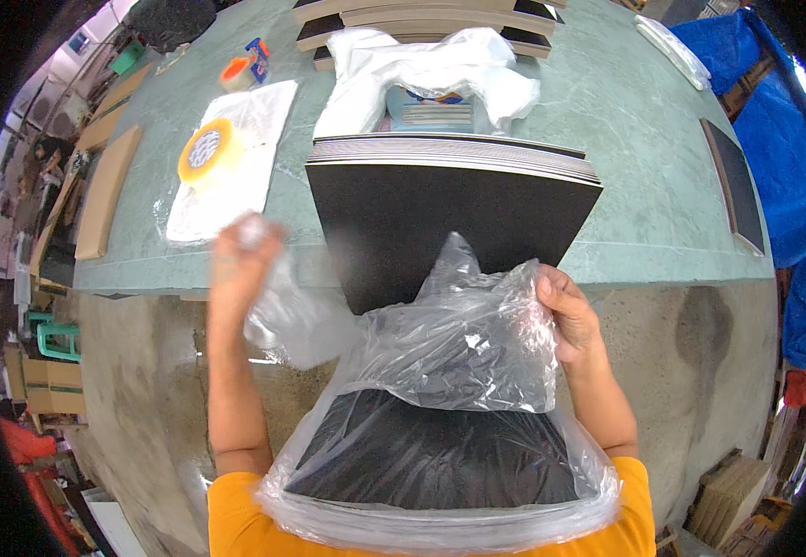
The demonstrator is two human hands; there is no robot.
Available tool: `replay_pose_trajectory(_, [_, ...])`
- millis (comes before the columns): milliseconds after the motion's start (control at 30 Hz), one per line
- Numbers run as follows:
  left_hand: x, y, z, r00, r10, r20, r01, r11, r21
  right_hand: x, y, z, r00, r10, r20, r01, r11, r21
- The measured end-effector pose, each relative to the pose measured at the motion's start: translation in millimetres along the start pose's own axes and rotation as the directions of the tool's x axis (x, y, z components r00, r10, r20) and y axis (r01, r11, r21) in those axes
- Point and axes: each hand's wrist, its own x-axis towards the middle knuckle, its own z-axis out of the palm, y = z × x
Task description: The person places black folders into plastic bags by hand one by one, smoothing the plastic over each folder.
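A thick stack of black boards [449,200] with pale edges stands tilted at the table's near edge, its black face toward me. In front of it a large clear plastic bag [440,348] spreads crumpled down to my body, and something black shows through its lower part. My right hand [570,311] pinches the bag's right edge, thumb uppermost. On the left, beside the stack, my left hand [247,251] is raised and blurred by motion. It is closed on a stretch of the same clear plastic, which trails from it toward the bag.
Behind the stack lie white plastic bags [422,60] and piled boards [449,17]. To the left are a yellow tape roll [210,153] on a white sheet [222,204] and a tape dispenser [247,65]. A dark board [733,186] lies at the right edge, near blue tarpaulin [784,158].
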Motion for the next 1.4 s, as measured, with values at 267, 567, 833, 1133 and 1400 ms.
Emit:
replay_pose_trajectory(267, [-58,70,57,0.641,0.573,0.511,-0.305,0.800,-0.516,25,35,37,0.987,0.060,0.148,-0.079,0.990,0.120])
replay_pose_trajectory(567, [14,-32,-1,0.985,0.159,-0.064,-0.164,0.984,-0.075,1,12,-2,0.986,-0.060,0.155,0.055,0.998,0.038])
replay_pose_trajectory(833, [-84,53,55,0.324,0.605,0.727,-0.468,0.770,-0.433,5,-18,77,0.642,-0.720,0.265,0.744,0.501,-0.442])
replay_pose_trajectory(1133, [-46,73,32,0.734,0.231,0.638,0.388,0.628,-0.675,8,0,59,0.914,-0.066,0.401,0.396,0.367,-0.842])
replay_pose_trajectory(1400, [-10,44,23,0.078,0.707,0.703,-0.099,0.707,-0.700,-3,-33,78,0.559,0.372,0.741,0.220,0.796,-0.565])
